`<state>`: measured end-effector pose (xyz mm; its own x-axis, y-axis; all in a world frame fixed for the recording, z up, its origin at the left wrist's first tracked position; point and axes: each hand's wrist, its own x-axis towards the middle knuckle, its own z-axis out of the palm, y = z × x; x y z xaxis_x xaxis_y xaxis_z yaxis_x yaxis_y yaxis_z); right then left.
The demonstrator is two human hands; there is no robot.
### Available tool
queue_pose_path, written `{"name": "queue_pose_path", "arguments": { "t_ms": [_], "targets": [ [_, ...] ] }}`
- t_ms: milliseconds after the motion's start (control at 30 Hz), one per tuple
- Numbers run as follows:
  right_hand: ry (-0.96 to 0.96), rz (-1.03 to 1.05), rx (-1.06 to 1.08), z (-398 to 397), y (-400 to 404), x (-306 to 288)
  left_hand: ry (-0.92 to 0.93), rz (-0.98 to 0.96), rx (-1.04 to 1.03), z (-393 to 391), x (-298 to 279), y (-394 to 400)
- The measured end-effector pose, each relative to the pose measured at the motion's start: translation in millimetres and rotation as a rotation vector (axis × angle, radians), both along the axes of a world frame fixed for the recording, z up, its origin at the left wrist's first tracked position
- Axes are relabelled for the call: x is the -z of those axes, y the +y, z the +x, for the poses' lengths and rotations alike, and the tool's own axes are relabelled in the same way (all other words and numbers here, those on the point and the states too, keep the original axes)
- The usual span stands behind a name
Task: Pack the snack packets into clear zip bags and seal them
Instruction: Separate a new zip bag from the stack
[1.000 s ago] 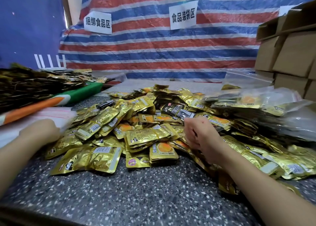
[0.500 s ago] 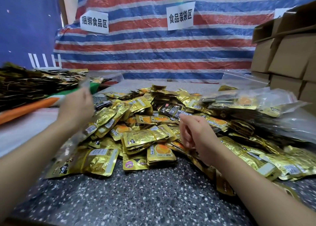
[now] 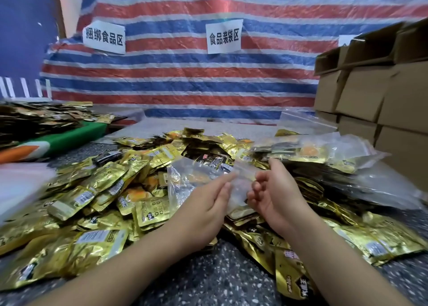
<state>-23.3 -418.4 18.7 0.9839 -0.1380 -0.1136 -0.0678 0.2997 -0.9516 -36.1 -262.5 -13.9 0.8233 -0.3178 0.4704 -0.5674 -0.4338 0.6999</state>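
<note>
At the far left a dark stack of snack packets lay on a green and orange board; beside it the loose heap of gold snack packets covered the speckled table, none of it bagged; over the middle of that heap the left hand held an empty clear zip bag, fingers fairly straight and pinching its edge; the right hand, fingers curled, gripped the bag's other side, apparently to part the mouth; to the right lay filled zip bags, by stacked cardboard boxes; judging by the heap, most of the packing remained.
</note>
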Motion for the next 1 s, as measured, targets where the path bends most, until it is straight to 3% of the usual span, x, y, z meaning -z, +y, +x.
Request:
{"name": "queue_pose_path", "arguments": {
  "t_ms": [500, 800, 1000],
  "targets": [
    [0.171, -0.227, -0.072, -3, -12, -7, -0.129, 0.306, 0.185, -8, -5, 2],
    [0.167, -0.377, -0.075, -4, -14, -6, -0.144, 0.528, 0.110, -7, -7, 4],
    [0.167, -0.623, -0.132, -8, -12, -10, -0.121, 0.572, 0.062, -5, -8, 10]
  ]
}}
